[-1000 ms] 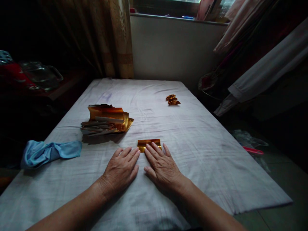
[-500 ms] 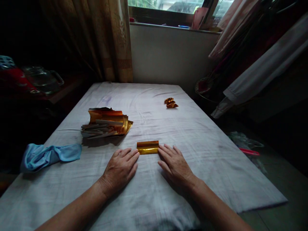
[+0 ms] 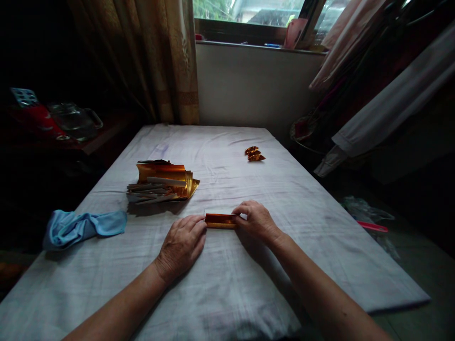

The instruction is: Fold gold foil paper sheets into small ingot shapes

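A folded strip of gold foil paper [image 3: 220, 221] lies crosswise on the white cloth between my hands. My left hand [image 3: 183, 241] rests flat on the table, its fingertips touching the strip's left end. At the right end, my right hand [image 3: 256, 220] pinches the strip between thumb and fingers, with the wrist lifted off the cloth. Farther off to the left is a stack of gold foil sheets [image 3: 161, 182], some showing grey backs. Several small folded gold foil pieces [image 3: 254, 154] sit together toward the far right.
A light blue cloth [image 3: 85, 229] lies crumpled near the left edge of the white-covered table [image 3: 320, 265]. Beyond that edge, a glass jug [image 3: 73, 122] stands on a dark side surface. Hanging clothes [image 3: 387, 104] flank the right side, and a curtain [image 3: 170, 66] hangs behind.
My right hand has gone from lying flat beside the foil strip to pinching its right end. The strip's upper edge now stands up more. My left hand stays at the left end.
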Available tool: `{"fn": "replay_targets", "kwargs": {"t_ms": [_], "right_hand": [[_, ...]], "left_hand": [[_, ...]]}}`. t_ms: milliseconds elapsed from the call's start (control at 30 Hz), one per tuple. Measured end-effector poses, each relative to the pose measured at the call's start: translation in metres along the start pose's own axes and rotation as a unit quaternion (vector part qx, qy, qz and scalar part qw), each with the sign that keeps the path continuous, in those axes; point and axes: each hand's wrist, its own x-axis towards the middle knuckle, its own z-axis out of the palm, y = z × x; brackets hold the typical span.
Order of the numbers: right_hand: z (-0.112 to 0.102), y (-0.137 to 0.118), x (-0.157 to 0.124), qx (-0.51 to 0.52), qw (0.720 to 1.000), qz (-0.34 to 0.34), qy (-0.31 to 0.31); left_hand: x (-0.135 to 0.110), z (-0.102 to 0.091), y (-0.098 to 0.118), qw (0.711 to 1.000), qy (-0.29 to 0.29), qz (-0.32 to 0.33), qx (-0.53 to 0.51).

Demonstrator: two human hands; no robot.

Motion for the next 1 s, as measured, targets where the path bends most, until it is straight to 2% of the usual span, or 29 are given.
{"fn": "replay_targets", "kwargs": {"t_ms": [133, 333, 567, 700, 800, 1000], "right_hand": [[0.001, 0.001, -0.002, 0.032, 0.999, 0.016, 0.026], [0.001, 0.003, -0.006, 0.177, 0.982, 0.059, 0.037], [0.0, 0.006, -0.006, 0.366, 0.926, 0.09, 0.017], [-0.006, 0.006, -0.006, 0.432, 0.897, 0.094, 0.014], [-0.01, 0.006, -0.007, 0.453, 0.886, 0.101, 0.026], [-0.011, 0.006, -0.008, 0.459, 0.879, 0.109, 0.069]], "left_hand": [[-0.003, 0.007, -0.008, 0.999, 0.024, -0.039, -0.024], [0.003, 0.012, -0.022, 0.992, 0.012, -0.092, -0.085], [0.023, 0.01, -0.026, 0.98, 0.017, -0.12, -0.159], [0.036, 0.005, -0.025, 0.968, 0.015, -0.116, -0.22], [0.044, -0.002, -0.022, 0.951, 0.012, -0.129, -0.281], [0.049, -0.01, -0.017, 0.883, -0.052, -0.241, -0.4]]}}
